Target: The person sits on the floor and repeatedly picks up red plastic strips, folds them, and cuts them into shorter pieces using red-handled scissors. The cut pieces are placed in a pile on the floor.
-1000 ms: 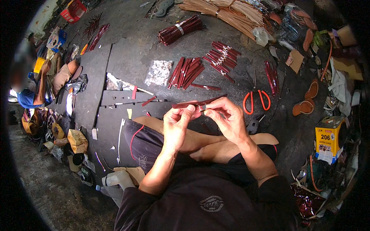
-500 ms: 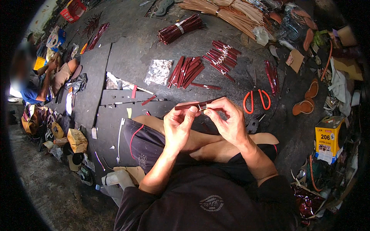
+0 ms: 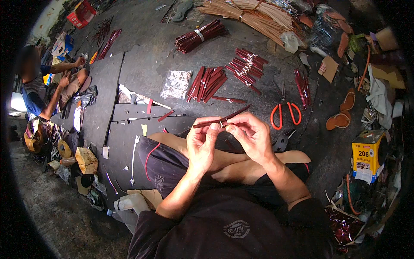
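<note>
Between my two hands is a narrow dark red strap (image 3: 238, 112), tilted up to the right above my crossed legs. My left hand (image 3: 202, 146) pinches its left part between thumb and fingers. A small shiny metal buckle (image 3: 224, 123) sits at the strap's middle, and my right hand (image 3: 254, 137) closes its thumb and fingertips there. Beyond my hands lie a pile of dark red strips (image 3: 207, 84), a single strap (image 3: 228, 99) and a group of straps with metal buckles (image 3: 246, 67). A clear bag of small silvery pieces (image 3: 176, 84) is left of the pile.
Scissors with orange handles (image 3: 276, 116) and a dark tool (image 3: 282, 142) lie right of my hands. Farther off are a tied bundle (image 3: 201, 36), more red strips (image 3: 302, 88) and tan strips (image 3: 250, 21). Orange sandals (image 3: 339, 120) and a yellow can (image 3: 365, 153) stand right. A person (image 3: 36, 93) sits left.
The strap's right end has swung upward, so it now slants more steeply. My hands have shifted slightly. At the left, the other person has straightened up and stretched an arm out.
</note>
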Available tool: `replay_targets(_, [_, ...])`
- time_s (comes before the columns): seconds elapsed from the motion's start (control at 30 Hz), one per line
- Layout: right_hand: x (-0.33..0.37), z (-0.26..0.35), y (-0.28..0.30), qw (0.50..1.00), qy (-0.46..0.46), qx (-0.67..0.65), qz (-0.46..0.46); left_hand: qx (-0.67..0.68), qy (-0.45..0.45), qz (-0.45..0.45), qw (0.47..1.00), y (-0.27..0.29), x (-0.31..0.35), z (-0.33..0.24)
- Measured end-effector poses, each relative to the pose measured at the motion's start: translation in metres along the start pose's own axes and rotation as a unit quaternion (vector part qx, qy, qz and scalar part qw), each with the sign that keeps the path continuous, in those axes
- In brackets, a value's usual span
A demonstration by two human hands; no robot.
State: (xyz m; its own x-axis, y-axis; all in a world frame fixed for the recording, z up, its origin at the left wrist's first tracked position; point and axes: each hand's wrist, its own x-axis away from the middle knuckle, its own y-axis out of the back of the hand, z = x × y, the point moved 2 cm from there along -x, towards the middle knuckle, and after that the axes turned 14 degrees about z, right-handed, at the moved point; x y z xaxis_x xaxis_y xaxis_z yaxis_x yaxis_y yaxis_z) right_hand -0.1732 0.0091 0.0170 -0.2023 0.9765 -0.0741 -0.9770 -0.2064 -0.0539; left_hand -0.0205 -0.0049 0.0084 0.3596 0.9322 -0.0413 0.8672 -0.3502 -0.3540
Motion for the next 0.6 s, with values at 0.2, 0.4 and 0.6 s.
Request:
replay_targets(0.2, [-0.001, -0.006, 0.002, 0.994, -0.041, -0.097, 0.035, 0.056, 0.017, 0.040, 0.997, 0.006, -0.004, -0.007])
replay_targets(0.4, [-0.001, -0.007, 0.004, 0.992, -0.062, -0.089, 0.061, -0.038, -0.008, 0.073, 0.997, 0.015, -0.004, -0.004])
replay_targets(0.6, [0.001, -0.004, 0.001, 0.998, -0.025, -0.035, 0.047, -0.060, -0.005, 0.063, 0.996, 0.014, -0.002, -0.008])
